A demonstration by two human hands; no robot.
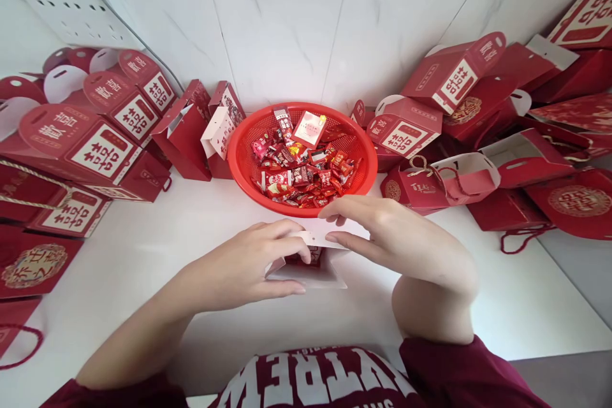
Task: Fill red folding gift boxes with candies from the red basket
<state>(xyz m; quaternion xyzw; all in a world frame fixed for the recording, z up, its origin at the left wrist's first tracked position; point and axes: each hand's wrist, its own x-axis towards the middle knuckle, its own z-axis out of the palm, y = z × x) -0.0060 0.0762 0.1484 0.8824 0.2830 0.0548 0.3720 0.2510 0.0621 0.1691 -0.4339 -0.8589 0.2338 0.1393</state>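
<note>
While both bare hands meet low in the centre of the frame, an open paper box [310,279] sits between them, its pale inside facing up and a dark red wrapped piece [315,256] showing within. The left hand [265,261] comes from the lower left, thumb lying along the near side and curled fingers reaching over the opening, so thumb and fingers stand apart; how firmly they grip the box cannot be told. The right hand [377,229] arches in from the right, its thumb at the far flap of the box and its index finger bent above, with a small gap between the 2 tips. Just beyond, at upper centre, a red plastic basket [238,169] holds many wrapped sweets [301,175] and 1 square pink card [310,129]. Red gift boxes [108,156] crowd the left side on the white bench [191,223], and more red cartons [406,134] are heaped at upper right, some with rope handles. At the upper left, a white power strip [81,16] and a grey cable [124,16] show against the marble-patterned wall [282,19].
</note>
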